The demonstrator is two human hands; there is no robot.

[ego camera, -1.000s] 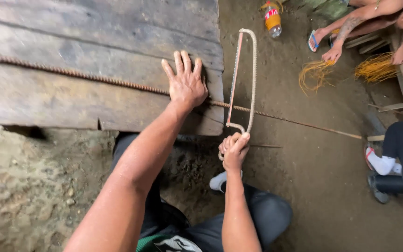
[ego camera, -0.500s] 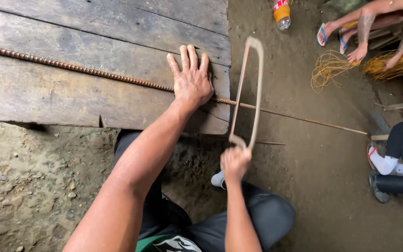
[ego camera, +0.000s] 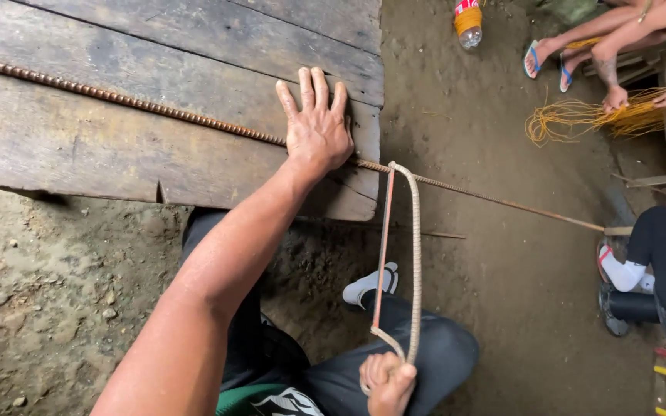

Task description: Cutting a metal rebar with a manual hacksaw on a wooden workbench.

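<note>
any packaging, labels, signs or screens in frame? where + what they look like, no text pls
Plastic bottle: on the dirt ground at the top edge, right of the wooden planks; clear body, red and yellow label band round it, partly cut off by the frame.
No signs or screens in view.
No other packages; the yellow bundle at upper right is loose strands, not packaging.

1. The left hand (ego camera: 316,129) presses flat on the ribbed steel rod (ego camera: 129,102) lying across the plank surface (ego camera: 79,150).
2. The right hand (ego camera: 387,381) grips the hacksaw (ego camera: 398,258), its blade on the rod just past the surface's edge.
</note>
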